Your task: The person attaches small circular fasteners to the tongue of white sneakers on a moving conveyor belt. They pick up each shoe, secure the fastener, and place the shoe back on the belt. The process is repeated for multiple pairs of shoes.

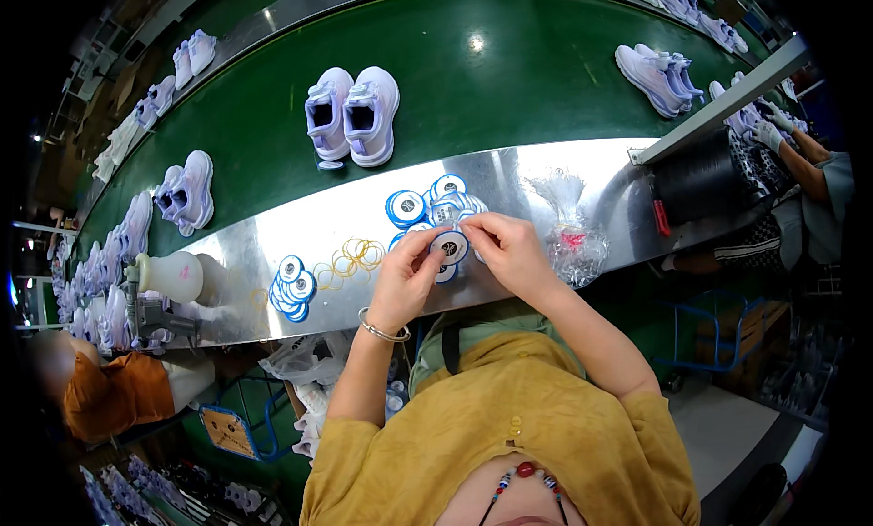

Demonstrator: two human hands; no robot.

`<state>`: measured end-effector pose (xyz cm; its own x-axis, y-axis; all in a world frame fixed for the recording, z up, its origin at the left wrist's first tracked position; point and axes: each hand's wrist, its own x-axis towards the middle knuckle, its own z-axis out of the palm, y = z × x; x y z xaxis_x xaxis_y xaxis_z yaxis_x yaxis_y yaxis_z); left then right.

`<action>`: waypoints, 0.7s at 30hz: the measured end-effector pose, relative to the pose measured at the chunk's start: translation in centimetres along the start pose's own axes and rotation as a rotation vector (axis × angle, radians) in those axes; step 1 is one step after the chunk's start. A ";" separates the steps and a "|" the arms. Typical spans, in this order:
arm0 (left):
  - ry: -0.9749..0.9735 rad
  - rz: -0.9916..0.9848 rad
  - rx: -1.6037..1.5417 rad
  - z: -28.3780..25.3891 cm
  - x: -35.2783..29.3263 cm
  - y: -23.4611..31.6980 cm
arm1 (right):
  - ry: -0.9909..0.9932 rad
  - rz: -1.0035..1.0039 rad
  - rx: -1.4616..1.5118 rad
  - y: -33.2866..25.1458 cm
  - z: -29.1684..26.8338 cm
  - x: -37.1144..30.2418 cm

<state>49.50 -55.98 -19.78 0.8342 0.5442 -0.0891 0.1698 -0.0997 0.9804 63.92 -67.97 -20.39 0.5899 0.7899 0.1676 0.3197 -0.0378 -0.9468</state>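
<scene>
Over the metal ledge, my left hand and my right hand meet in a pinch at a round white hang tag with a blue rim and a dark emblem. The left fingers grip its left edge. My right thumb and forefinger pinch together just above its upper right, at what may be its thin cord, too fine to make out. Under and behind the hands lies a loose pile of similar tags. A second heap of tags rests farther left, beside several thin yellow rubber bands.
Beyond the ledge runs a green conveyor belt carrying pairs of pale lilac sneakers. A clear plastic bundle lies right of my hands. At far left stands a white rounded form. Other people work at both sides.
</scene>
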 end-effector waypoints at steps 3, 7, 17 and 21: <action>0.078 -0.066 -0.193 0.6 0.3 0.6 | -0.080 0.177 0.225 1.1 -0.5 -0.1; 0.203 -0.205 -0.417 1.2 0.5 -0.4 | -0.085 0.240 0.231 1.4 -0.4 -1.0; 0.300 0.119 -0.004 3.1 0.9 -1.2 | 0.006 -0.250 -0.415 -1.8 -2.0 -1.4; 0.290 0.084 0.018 3.5 0.8 -1.3 | -0.027 -0.271 -0.480 -1.7 -1.8 -1.1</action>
<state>51.79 -58.37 -21.74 0.6613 0.7485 0.0490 0.1179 -0.1683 0.9787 64.07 -69.94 -18.51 0.4217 0.8256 0.3750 0.7638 -0.1006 -0.6375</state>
